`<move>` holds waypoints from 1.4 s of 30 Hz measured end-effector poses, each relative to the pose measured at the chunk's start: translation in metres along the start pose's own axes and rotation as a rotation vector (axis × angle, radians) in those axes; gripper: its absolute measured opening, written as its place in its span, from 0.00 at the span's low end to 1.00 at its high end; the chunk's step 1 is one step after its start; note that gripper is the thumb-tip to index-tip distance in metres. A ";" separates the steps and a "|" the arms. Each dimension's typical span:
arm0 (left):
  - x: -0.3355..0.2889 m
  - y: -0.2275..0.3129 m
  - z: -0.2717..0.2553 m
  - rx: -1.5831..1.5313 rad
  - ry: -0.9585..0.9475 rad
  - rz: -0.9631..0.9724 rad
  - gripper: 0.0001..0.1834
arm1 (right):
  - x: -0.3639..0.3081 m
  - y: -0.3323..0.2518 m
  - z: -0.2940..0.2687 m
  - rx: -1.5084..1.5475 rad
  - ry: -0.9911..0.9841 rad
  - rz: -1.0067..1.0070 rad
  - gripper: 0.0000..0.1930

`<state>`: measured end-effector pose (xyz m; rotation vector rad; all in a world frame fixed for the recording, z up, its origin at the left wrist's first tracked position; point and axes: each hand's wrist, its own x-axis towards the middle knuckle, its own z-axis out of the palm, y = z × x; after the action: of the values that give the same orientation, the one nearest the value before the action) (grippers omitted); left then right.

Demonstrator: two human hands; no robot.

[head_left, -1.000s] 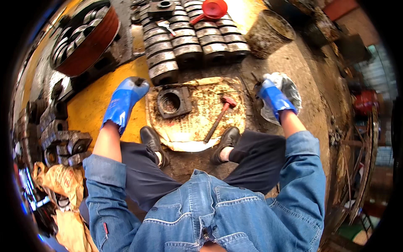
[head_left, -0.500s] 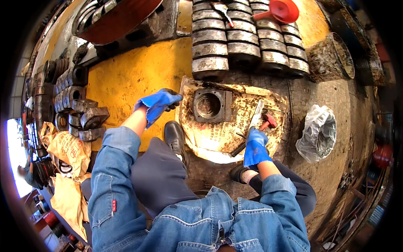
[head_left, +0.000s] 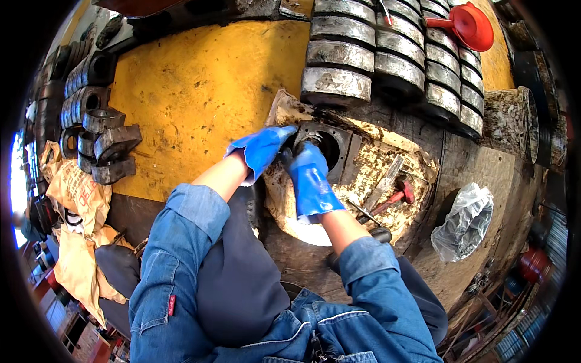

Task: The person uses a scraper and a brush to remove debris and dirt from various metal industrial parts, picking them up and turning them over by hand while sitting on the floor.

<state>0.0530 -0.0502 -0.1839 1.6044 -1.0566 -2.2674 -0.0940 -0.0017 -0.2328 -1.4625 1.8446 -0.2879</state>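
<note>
A square dark metal block with a round bore (head_left: 350, 158) lies on a stained sheet of sacking (head_left: 290, 215) on the floor. My left hand (head_left: 261, 151), in a blue rubber glove, is closed at the block's left corner, its fingertips partly hidden. Beside it my right hand (head_left: 311, 181), gloved the same way, has its fingers at the bore's near left rim and seems to grip the wall there. A red-headed hammer (head_left: 404, 192) lies right of the block. Nearer me is a thin metal tool with a black handle (head_left: 381, 234). A flat pale bar (head_left: 386, 180) lies by the hammer.
Rows of stacked metal rings (head_left: 340, 57) stand beyond the block, a red funnel (head_left: 473, 27) on top. More metal parts (head_left: 115, 145) and tan paper sacks (head_left: 78, 187) are at left. A clear plastic bag (head_left: 465, 221) and a grimy drum (head_left: 508, 124) stand at right.
My right hand has left the tools on the right and come to the block's bore. My left hand has moved right, onto the block's left corner. The view has shifted.
</note>
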 end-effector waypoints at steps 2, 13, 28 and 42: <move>0.003 0.001 0.000 -0.060 -0.059 0.085 0.26 | 0.001 0.003 0.009 0.018 0.055 0.000 0.16; 0.022 -0.002 0.029 -0.111 -0.243 0.201 0.22 | -0.032 0.071 -0.137 0.460 -0.359 0.084 0.23; -0.044 -0.010 0.034 -0.314 -0.314 0.335 0.27 | -0.014 0.066 -0.153 0.501 -0.399 -0.022 0.25; -0.105 -0.082 -0.179 -0.714 0.877 0.532 0.14 | 0.102 -0.282 0.038 -0.177 -0.752 -0.669 0.20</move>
<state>0.2736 -0.0163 -0.1867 1.4745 -0.3094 -1.1511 0.1335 -0.1751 -0.1345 -1.9360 0.7737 0.1169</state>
